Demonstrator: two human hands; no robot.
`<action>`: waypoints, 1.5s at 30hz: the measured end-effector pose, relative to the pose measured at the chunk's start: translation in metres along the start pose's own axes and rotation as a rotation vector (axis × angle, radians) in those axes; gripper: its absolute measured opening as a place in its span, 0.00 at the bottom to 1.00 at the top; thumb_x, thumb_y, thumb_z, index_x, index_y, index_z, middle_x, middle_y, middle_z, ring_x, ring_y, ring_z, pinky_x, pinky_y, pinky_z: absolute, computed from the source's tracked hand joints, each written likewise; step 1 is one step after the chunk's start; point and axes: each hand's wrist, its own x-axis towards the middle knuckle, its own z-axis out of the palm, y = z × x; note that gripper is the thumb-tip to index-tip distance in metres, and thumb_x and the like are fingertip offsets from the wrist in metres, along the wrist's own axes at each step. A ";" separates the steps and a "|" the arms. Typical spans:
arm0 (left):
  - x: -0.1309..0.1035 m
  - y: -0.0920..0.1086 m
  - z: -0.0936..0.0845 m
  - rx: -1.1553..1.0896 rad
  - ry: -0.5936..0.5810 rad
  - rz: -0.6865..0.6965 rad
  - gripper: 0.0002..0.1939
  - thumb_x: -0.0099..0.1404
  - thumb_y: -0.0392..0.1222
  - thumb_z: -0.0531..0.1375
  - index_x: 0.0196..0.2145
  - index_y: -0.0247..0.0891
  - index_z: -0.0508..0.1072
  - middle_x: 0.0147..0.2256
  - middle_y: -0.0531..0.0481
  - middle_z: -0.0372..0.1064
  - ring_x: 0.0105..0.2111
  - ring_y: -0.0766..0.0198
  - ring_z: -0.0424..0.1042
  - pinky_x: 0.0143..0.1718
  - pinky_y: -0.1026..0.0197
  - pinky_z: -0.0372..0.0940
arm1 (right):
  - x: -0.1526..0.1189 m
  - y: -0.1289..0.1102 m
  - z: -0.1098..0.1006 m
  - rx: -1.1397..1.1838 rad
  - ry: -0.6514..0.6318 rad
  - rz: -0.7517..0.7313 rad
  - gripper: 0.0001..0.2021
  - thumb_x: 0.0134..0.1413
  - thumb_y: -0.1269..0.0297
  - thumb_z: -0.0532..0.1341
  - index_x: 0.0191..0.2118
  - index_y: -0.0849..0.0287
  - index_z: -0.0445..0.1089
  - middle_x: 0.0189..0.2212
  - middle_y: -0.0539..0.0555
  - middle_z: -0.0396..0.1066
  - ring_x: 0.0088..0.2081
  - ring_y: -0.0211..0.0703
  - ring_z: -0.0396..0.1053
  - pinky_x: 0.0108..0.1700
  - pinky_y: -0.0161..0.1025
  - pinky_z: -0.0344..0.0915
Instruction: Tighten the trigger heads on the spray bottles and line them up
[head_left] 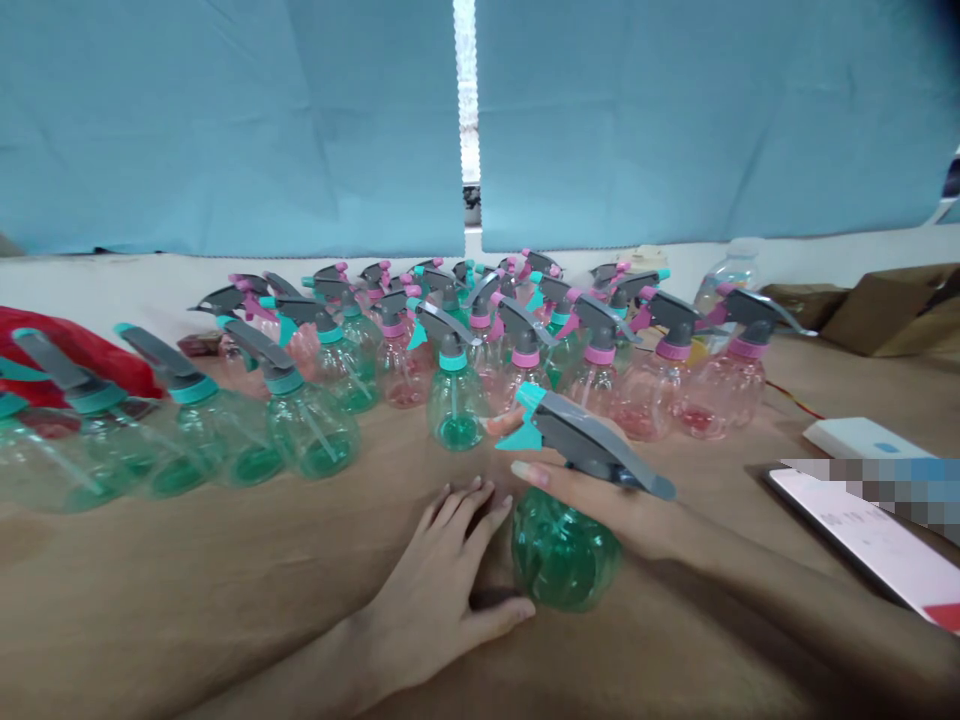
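- Bottle (566,560), green, with grey-and-turquoise spray head (592,440), before the person; whether its base touches the surface (225,600), I can't tell.
- Right hand (626,510): grip wrapped round the bottle just below the head.
- Left hand (442,575): grip slack, spread palm-down beside it.
- Green and pink bottles (457,400) crowd beyond.

The right hand (634,515) grasps a green spray bottle (566,560) while the left hand (442,585) lies spread on the table (187,590).
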 end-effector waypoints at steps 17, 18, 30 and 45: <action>-0.001 0.000 0.000 0.035 -0.011 0.014 0.36 0.63 0.61 0.54 0.61 0.38 0.53 0.60 0.38 0.49 0.59 0.46 0.49 0.56 0.41 0.48 | -0.001 0.001 -0.002 -0.074 0.004 -0.002 0.11 0.52 0.67 0.61 0.42 0.54 0.66 0.37 0.49 0.70 0.30 0.34 0.69 0.32 0.33 0.68; -0.001 0.000 0.000 0.038 -0.010 0.016 0.35 0.63 0.60 0.54 0.61 0.38 0.53 0.60 0.38 0.49 0.59 0.46 0.49 0.56 0.41 0.47 | -0.002 0.000 -0.002 -0.080 0.006 0.004 0.10 0.52 0.67 0.61 0.42 0.54 0.66 0.38 0.49 0.70 0.29 0.33 0.68 0.31 0.33 0.68; 0.000 0.001 -0.001 0.038 -0.007 0.023 0.32 0.65 0.58 0.53 0.60 0.37 0.55 0.60 0.39 0.50 0.59 0.47 0.49 0.56 0.41 0.47 | -0.004 -0.001 -0.001 -0.171 0.034 0.019 0.11 0.52 0.60 0.60 0.43 0.50 0.66 0.22 0.45 0.60 0.24 0.35 0.61 0.26 0.34 0.63; 0.000 0.001 0.000 0.044 0.003 0.022 0.31 0.65 0.56 0.53 0.60 0.37 0.54 0.60 0.39 0.50 0.59 0.48 0.49 0.56 0.42 0.47 | -0.003 0.000 -0.002 -0.216 0.016 0.022 0.13 0.53 0.57 0.60 0.45 0.49 0.66 0.22 0.44 0.59 0.22 0.34 0.56 0.25 0.34 0.58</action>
